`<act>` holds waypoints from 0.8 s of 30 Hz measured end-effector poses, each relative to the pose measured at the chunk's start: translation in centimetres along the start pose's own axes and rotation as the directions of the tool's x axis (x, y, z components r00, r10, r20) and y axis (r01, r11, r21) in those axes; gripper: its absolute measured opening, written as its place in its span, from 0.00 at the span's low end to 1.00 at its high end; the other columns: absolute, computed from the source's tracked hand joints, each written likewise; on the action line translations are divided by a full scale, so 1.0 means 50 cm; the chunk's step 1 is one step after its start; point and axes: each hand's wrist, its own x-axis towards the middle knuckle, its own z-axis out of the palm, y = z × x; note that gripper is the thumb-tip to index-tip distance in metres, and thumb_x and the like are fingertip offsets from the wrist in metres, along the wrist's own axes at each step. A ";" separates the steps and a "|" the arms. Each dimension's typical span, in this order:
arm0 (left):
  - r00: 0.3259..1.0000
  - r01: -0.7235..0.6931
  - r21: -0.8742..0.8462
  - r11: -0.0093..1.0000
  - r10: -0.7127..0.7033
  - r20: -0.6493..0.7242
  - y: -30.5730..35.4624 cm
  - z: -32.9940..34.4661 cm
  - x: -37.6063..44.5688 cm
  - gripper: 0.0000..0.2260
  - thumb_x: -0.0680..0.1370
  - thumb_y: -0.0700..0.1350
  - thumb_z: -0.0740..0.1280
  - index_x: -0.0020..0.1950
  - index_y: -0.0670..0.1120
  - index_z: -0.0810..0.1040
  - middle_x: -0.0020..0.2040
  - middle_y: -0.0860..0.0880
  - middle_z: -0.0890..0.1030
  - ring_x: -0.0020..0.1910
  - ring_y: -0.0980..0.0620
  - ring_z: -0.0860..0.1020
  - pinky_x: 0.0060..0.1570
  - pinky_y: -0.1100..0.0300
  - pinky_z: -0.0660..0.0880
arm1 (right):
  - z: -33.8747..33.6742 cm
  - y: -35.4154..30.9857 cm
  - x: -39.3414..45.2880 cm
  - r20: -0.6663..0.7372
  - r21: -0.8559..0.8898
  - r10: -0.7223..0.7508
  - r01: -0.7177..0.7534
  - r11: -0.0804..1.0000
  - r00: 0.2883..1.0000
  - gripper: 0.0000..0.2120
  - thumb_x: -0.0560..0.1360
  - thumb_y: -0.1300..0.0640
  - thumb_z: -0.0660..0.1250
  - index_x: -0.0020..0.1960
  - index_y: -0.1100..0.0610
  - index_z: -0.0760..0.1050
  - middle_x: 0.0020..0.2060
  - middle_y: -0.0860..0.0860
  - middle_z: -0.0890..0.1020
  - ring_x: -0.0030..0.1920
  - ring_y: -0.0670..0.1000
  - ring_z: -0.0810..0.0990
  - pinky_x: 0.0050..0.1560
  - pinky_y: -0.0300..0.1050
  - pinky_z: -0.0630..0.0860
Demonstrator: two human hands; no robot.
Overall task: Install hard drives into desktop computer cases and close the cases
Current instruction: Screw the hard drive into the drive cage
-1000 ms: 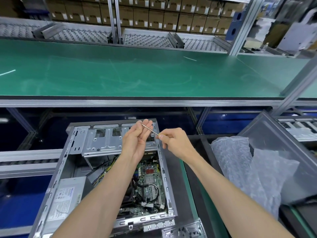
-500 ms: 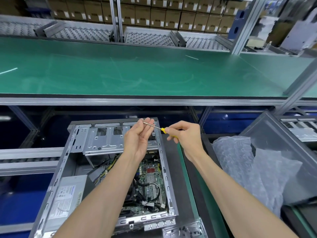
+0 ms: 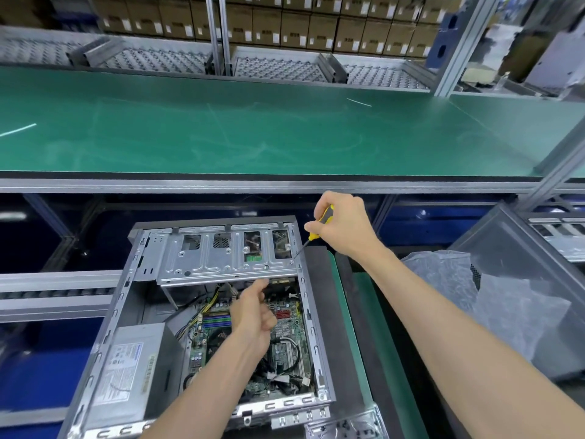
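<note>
An open desktop case [image 3: 311, 315] lies on its side in front of me, motherboard and grey power supply [image 3: 133, 362] exposed. A metal drive cage [image 3: 221, 255] spans its far end. My right hand [image 3: 345, 226] grips a yellow-handled screwdriver [image 3: 319, 224], with the tip pointing down at the cage's right edge. My left hand [image 3: 253, 308] hovers over the motherboard below the cage, fingers loosely curled, holding nothing that I can see.
A green conveyor belt [image 3: 253, 131] runs across behind the case, with racks of cardboard boxes [image 3: 285, 23] beyond. To the right sits a grey bin [image 3: 522, 280] holding bubble wrap. A metal part [image 3: 345, 423] lies at the case's near right corner.
My hands have parted. The right hand lifted the screwdriver up and right, then aimed its tip at the cage. The left hand let go of the shaft and dropped over the motherboard.
</note>
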 end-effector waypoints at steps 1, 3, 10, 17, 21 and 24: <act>1.000 0.021 -0.009 1.000 -0.021 0.007 -0.003 0.004 0.001 0.09 0.76 0.44 0.73 0.45 0.43 0.75 0.25 0.53 0.57 0.21 0.55 0.54 0.18 0.63 0.53 | 0.007 -0.001 0.002 0.015 -0.020 -0.009 0.010 1.000 1.000 0.11 0.71 0.54 0.76 0.40 0.49 0.73 0.35 0.45 0.78 0.51 0.52 0.71 0.39 0.43 0.68; 0.996 0.061 -0.073 0.995 -0.056 0.063 -0.003 0.013 0.008 0.12 0.76 0.45 0.75 0.55 0.46 0.77 0.27 0.53 0.54 0.21 0.55 0.53 0.17 0.63 0.53 | 0.016 -0.002 0.005 0.030 -0.055 -0.017 0.018 0.998 0.999 0.10 0.72 0.54 0.75 0.42 0.49 0.72 0.36 0.45 0.77 0.49 0.48 0.67 0.37 0.39 0.63; 0.972 0.130 -0.226 0.966 -0.079 0.222 -0.007 0.021 0.042 0.08 0.76 0.39 0.72 0.54 0.45 0.77 0.27 0.54 0.54 0.20 0.57 0.53 0.16 0.65 0.51 | 0.036 -0.014 0.009 0.067 -0.162 -0.117 0.127 0.979 0.991 0.13 0.74 0.57 0.72 0.40 0.48 0.68 0.33 0.44 0.76 0.47 0.50 0.69 0.36 0.43 0.63; 0.967 0.137 -0.194 0.971 -0.088 0.240 -0.009 0.016 0.059 0.08 0.76 0.39 0.72 0.44 0.47 0.74 0.25 0.55 0.55 0.20 0.58 0.53 0.16 0.65 0.50 | 0.040 -0.038 0.026 0.217 -0.302 -0.210 0.270 0.914 0.953 0.09 0.71 0.59 0.71 0.41 0.50 0.71 0.36 0.44 0.75 0.45 0.53 0.75 0.37 0.45 0.67; 0.966 0.138 -0.187 0.973 -0.091 0.241 -0.007 0.015 0.061 0.07 0.76 0.39 0.72 0.44 0.47 0.75 0.26 0.55 0.55 0.20 0.58 0.52 0.16 0.65 0.50 | 0.044 -0.067 0.042 0.322 -0.389 -0.210 0.331 0.859 0.923 0.12 0.65 0.63 0.66 0.43 0.49 0.72 0.41 0.46 0.76 0.42 0.53 0.76 0.33 0.42 0.66; 0.966 0.140 -0.187 0.972 -0.093 0.243 -0.007 0.016 0.061 0.08 0.76 0.39 0.72 0.43 0.47 0.74 0.25 0.55 0.55 0.20 0.58 0.53 0.16 0.65 0.50 | 0.046 -0.078 0.053 0.323 -0.446 -0.191 0.327 0.833 0.927 0.07 0.71 0.62 0.67 0.44 0.52 0.73 0.43 0.51 0.77 0.45 0.57 0.76 0.39 0.47 0.72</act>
